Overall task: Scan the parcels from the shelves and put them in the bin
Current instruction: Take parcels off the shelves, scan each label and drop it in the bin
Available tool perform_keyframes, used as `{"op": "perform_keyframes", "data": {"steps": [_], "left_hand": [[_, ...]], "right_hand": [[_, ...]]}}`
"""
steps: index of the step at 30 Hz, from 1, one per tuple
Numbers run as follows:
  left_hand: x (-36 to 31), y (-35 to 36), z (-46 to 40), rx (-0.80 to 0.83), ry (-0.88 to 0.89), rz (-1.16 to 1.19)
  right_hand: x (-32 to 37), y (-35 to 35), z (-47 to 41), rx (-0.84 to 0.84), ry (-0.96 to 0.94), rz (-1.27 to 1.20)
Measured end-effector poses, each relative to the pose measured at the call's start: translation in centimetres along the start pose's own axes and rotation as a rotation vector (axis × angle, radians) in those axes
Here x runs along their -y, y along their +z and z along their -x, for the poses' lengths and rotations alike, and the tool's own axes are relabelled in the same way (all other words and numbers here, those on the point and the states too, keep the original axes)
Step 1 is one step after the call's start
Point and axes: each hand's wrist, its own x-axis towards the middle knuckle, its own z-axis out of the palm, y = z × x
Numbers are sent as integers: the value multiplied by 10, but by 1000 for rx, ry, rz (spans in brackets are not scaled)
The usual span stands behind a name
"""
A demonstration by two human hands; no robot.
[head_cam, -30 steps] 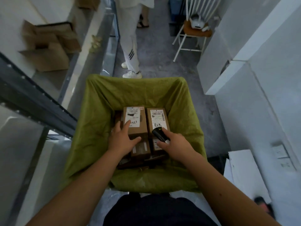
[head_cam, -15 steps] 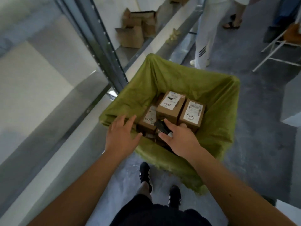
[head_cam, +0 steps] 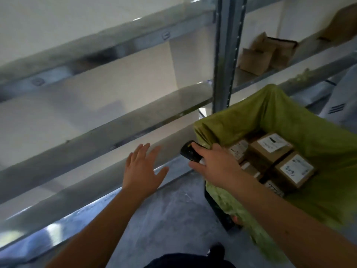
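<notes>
The bin (head_cam: 251,111), lined with a green bag, stands at the right and holds several brown cardboard parcels (head_cam: 270,149) with white labels. My right hand (head_cam: 214,165) is over the bin's left rim, shut on a black handheld scanner (head_cam: 190,151). My left hand (head_cam: 142,168) is open with fingers spread, holding nothing, stretched toward the low grey metal shelves (head_cam: 108,132) at the left. The shelf levels in front of it look bare and blurred.
A grey shelf upright (head_cam: 224,55) rises behind the bin. Open cardboard boxes (head_cam: 258,55) sit on a shelf at the upper right. A person's white trouser leg (head_cam: 340,97) shows at the far right. Grey floor (head_cam: 164,219) lies below, with my shoe (head_cam: 217,248).
The view has swung left from the bin to the shelves. My left hand left the parcels and moved out toward the shelves, open. My right hand kept the scanner and moved to the bin's left rim.
</notes>
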Motion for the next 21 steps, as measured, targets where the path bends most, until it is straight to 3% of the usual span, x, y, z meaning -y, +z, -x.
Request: {"op": "perform_keyframes", "data": {"steps": [11, 21], "left_hand": [[160, -53, 128, -163, -233, 35], [318, -124, 277, -326, -450, 33]], "right_hand": [[195, 42, 21, 18, -337, -50], [392, 94, 61, 29, -579, 97]]}}
